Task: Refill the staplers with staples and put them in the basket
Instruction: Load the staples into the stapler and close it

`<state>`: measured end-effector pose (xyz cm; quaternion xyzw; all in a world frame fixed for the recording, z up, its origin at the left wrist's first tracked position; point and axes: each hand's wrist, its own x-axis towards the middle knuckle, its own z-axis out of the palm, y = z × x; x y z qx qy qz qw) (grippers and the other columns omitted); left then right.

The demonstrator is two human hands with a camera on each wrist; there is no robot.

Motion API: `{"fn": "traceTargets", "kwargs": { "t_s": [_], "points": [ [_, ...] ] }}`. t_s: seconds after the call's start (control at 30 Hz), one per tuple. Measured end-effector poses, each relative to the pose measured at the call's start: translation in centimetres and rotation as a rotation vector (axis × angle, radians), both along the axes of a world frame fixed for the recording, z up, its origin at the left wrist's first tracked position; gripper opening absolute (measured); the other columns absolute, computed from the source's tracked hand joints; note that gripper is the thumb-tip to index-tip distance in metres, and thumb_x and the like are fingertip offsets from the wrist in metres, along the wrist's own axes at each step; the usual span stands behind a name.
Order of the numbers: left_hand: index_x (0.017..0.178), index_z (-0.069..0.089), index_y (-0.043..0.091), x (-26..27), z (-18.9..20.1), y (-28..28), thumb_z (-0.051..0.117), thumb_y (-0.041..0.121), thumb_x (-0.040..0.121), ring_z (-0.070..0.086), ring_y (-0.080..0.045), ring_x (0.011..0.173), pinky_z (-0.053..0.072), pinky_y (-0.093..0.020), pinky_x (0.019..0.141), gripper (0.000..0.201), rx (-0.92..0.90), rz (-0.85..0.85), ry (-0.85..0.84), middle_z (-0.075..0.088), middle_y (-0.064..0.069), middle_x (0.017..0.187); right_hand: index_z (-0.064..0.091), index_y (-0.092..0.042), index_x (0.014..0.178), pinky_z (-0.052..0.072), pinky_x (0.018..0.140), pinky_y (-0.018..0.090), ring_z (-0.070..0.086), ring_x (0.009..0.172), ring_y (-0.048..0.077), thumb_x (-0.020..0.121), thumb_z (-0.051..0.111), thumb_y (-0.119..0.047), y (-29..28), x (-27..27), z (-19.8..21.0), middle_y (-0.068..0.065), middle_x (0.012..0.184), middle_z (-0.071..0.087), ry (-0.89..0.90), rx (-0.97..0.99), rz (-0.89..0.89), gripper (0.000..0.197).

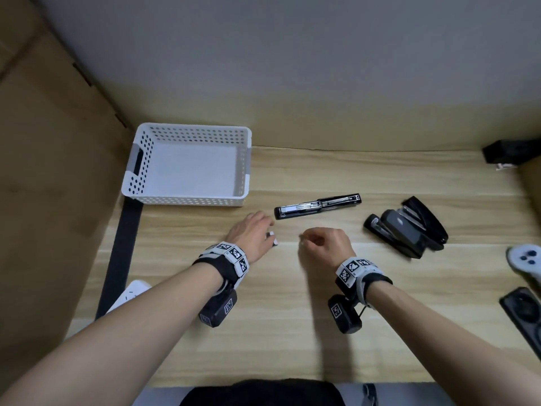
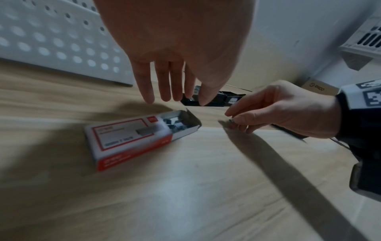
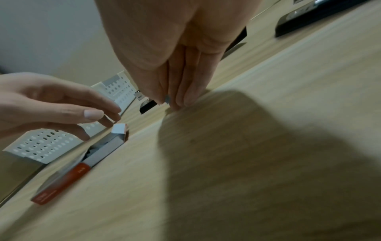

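Observation:
A white perforated basket (image 1: 187,197) stands empty at the back left. An opened black stapler (image 1: 317,206) lies flat just right of it, its magazine exposed. More black staplers (image 1: 407,227) are piled to the right. A red and white staple box (image 2: 128,140) lies on the table with its drawer slid out, staples showing inside. My left hand (image 1: 257,227) hovers over the box, fingers (image 2: 163,84) straight and off it. My right hand (image 1: 310,238) pinches a short staple strip (image 2: 231,120) between thumb and fingertips just above the table, right of the box.
A black box (image 1: 509,150) sits at the back right corner. A white game controller (image 1: 527,259) and a black device (image 1: 524,315) lie at the right edge. A white power strip (image 1: 131,294) and a dark band (image 1: 120,259) border the table's left side.

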<state>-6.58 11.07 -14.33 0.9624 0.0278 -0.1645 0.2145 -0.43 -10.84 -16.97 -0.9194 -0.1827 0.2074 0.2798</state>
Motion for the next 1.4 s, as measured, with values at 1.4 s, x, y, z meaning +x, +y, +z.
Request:
{"fn": "traceTargets", "kwargs": {
  "t_s": [1.4],
  "points": [
    [0.106, 0.07, 0.027, 9.0, -1.0, -0.9, 0.067, 0.025, 0.09, 0.053, -0.017, 0.1, 0.046, -0.035, 0.077, 0.017, 0.055, -0.075, -0.014, 0.056, 0.008, 0.099, 0.074, -0.027, 0.089, 0.048, 0.066, 0.036, 0.048, 0.09, 0.01, 0.08, 0.07, -0.031, 2.1, 7.8, -0.5, -0.016, 0.091, 0.062, -0.204, 0.119, 0.264, 0.01]
  ]
}}
